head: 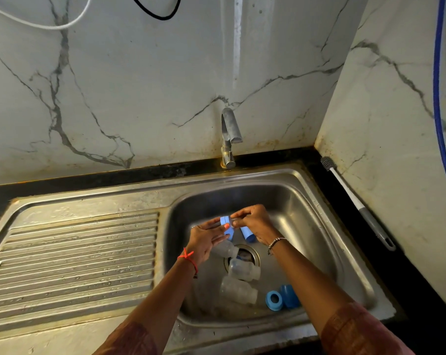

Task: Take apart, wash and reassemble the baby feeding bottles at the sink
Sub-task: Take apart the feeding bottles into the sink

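**A:** Biggest first?

**B:** Dull stainless-steel sink [306, 226] with ribbed draining board [76, 252], filling the lower half of the frame. Curved grey metal tap [229, 129] at centre, not running.

**A:** Right edge?

**B:** Long white-and-grey bottle brush [355, 201], lying on the black counter [406, 278], well apart from both hands.

**A:** Inside the basin?

**B:** Three clear plastic bottle bodies [238, 290] on their sides around the drain, lower centre. Two round blue plastic collars [274, 300] just to their right. One blue cap [248, 235] below the right hand.

**A:** And the hands?

**B:** Left hand [204, 242] at centre, above the basin, pinching a light-blue screw ring [225, 221] between thumb and nearly straight fingers. Right hand [254, 221] with fingertips curled, nipping a small clear piece [235, 222] at the ring's mouth. Probably the teat, too small to say for sure.

**A:** Which step, then?

**B:** Taking apart, by the look of it, with no washing begun yet.

**A:** Next move?

**B:** Likely a firm, steady pull while bracing the ring, then both parts down with the rest, the tap on, and a reach right for the brush.
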